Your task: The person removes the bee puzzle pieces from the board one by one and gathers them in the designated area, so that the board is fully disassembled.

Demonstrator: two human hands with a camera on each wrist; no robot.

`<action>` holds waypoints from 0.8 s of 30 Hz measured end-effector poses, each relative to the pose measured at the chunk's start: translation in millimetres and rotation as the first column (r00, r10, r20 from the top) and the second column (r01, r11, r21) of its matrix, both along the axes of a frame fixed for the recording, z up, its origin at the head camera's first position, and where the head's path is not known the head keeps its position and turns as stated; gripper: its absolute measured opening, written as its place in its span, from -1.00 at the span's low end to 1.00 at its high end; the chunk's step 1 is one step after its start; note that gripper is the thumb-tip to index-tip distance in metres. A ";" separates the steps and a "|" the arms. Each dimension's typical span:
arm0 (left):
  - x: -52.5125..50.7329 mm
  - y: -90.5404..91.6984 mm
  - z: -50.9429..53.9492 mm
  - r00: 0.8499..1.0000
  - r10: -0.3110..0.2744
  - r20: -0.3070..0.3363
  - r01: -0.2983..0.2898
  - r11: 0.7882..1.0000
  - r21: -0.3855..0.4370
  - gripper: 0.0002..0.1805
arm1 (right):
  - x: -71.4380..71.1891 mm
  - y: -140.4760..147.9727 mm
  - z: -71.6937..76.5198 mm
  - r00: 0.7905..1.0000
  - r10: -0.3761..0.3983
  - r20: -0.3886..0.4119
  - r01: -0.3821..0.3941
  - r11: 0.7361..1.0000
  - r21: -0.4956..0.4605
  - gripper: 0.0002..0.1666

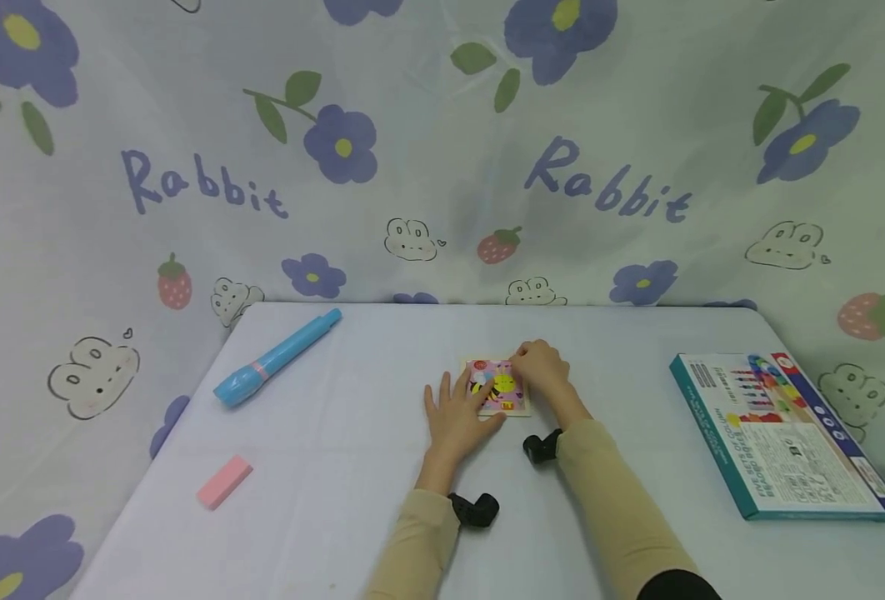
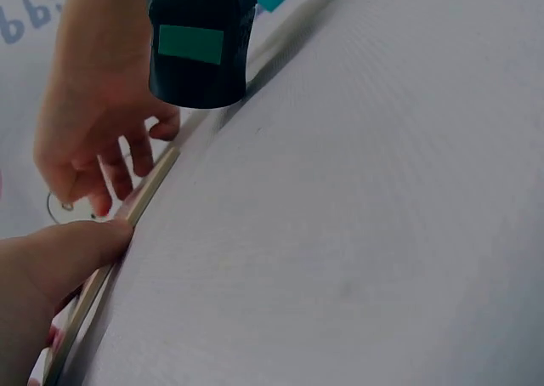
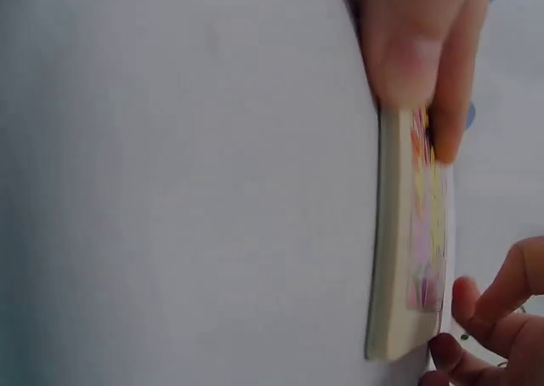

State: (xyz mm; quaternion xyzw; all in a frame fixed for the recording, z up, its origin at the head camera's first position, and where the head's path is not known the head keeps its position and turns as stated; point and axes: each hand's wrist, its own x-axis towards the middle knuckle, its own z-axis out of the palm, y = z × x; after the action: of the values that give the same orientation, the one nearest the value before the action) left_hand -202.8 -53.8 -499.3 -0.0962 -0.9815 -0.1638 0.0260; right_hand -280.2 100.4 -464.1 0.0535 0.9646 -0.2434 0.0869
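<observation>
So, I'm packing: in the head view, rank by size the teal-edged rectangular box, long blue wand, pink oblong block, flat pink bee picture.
Teal-edged box
Blue wand and bee picture: too alike to rank
Pink block

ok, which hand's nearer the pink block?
Left: left hand on the bee board, right of the pink block; right hand at the board's upper right corner, farther away.

The bench (image 1: 315,517) before me is white on top. Towards its far left a blue tube (image 1: 285,351) lies slantwise, and nearer me on that side is a pink block (image 1: 224,482). In front of me lies a small picture board (image 1: 507,392) — a bee on it — and off to my right, flat, a printed box (image 1: 795,446) with teal sides.
</observation>
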 end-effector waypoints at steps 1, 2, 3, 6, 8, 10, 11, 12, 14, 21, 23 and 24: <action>-0.1 0.2 0.4 1.000 0.000 -0.001 0.000 1.000 -0.001 -0.34 | 0.2 0.6 -0.4 1.000 0.003 -0.004 -0.003 1.000 -0.011 -0.66; -0.5 0.3 0.3 1.000 0.001 -0.002 -0.001 1.000 -0.002 -0.34 | 0.8 1.1 -0.7 1.000 0.002 -0.012 -0.002 1.000 -0.026 -0.65; -0.4 0.4 0.7 1.000 0.002 -0.003 -0.002 1.000 -0.001 -0.34 | 2.0 1.6 -0.2 1.000 0.003 -0.021 -0.004 0.999 -0.046 -0.65; 0.2 0.3 1.2 1.000 0.004 0.000 -0.004 1.000 0.004 -0.34 | 5.4 4.1 0.1 0.997 -0.003 -0.072 -0.005 0.994 -0.107 -0.69; 0.7 0.1 0.8 1.000 0.003 -0.001 -0.003 1.000 0.006 -0.35 | 6.9 6.1 -0.5 0.995 -0.004 -0.103 -0.011 0.990 -0.140 -0.71; 1.1 0.0 0.3 1.000 0.003 -0.005 -0.003 1.000 0.004 -0.35 | 7.6 7.3 -1.3 0.993 0.008 -0.115 -0.025 0.989 -0.143 -0.70; 1.2 0.0 0.0 1.000 0.002 -0.007 -0.002 1.000 0.002 -0.35 | 7.4 7.5 -1.9 0.993 0.013 -0.116 -0.029 0.990 -0.138 -0.69; 1.3 0.0 0.2 1.000 0.001 -0.009 -0.001 1.000 0.000 -0.35 | 7.6 7.6 -1.9 0.993 0.017 -0.116 -0.032 0.991 -0.130 -0.69; 1.3 0.3 0.1 1.000 -0.001 -0.012 0.001 1.000 -0.001 -0.35 | 8.0 6.4 -0.8 0.993 0.019 -0.115 -0.031 0.995 -0.099 -0.69; 1.8 1.3 0.6 1.000 0.002 -0.006 -0.002 1.000 -0.003 -0.34 | 7.2 -3.8 1.2 0.993 0.054 -0.109 -0.042 0.994 0.105 -0.75; 2.1 2.2 0.1 1.000 0.009 -0.008 -0.009 1.000 -0.010 -0.34 | 5.5 -5.3 0.0 0.993 0.055 -0.102 -0.043 0.993 0.110 -0.76; 2.2 2.8 -0.2 1.000 0.010 -0.013 -0.011 1.000 -0.016 -0.34 | 4.7 -5.3 -0.6 0.994 0.047 -0.095 -0.038 0.994 0.100 -0.75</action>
State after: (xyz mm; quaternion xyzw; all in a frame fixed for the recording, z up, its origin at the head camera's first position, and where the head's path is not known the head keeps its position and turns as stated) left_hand -200.6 -50.9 -499.5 -0.0923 -0.9830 -0.1552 0.0323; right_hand -275.5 95.1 -464.7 0.0252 0.9793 -0.1963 0.0421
